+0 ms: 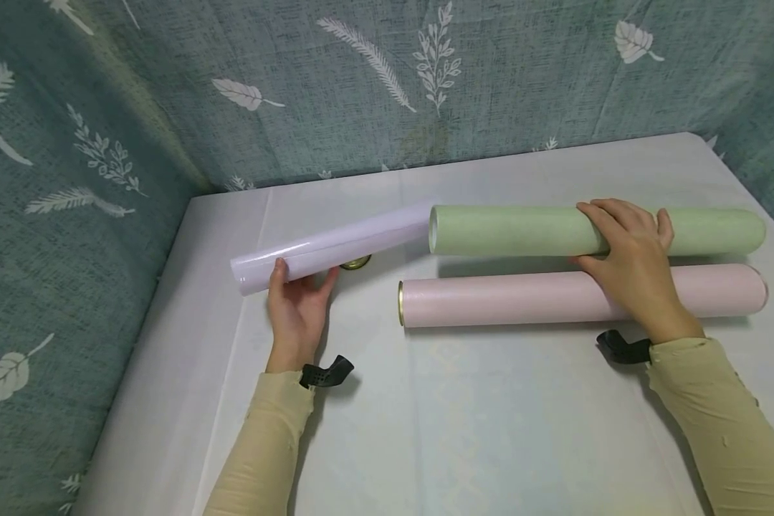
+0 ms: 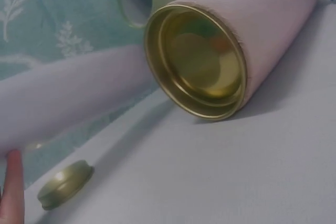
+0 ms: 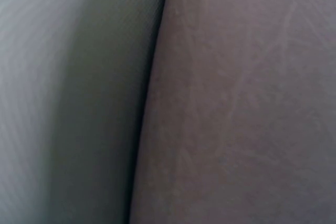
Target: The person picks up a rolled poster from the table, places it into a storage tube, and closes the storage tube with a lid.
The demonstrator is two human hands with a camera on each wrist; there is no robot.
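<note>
My left hand (image 1: 298, 315) holds a glossy lilac roll (image 1: 335, 246) from below, near its left end, with the thumb on its front side. The roll slants up to the right, its far end close by the open left mouth of a pale green tube (image 1: 509, 231). Gripping that green tube from above is my right hand (image 1: 635, 251), fingers over the far side and thumb in front. A gold metal cap (image 2: 65, 184) lies on the table beneath the lilac roll.
A pink tube (image 1: 509, 299) with a gold-rimmed end (image 2: 197, 61) lies in front of the green one, under my right wrist. Its surface fills much of the right wrist view. The white-covered table (image 1: 477, 416) meets a leaf-patterned green curtain (image 1: 335, 93) behind and at left.
</note>
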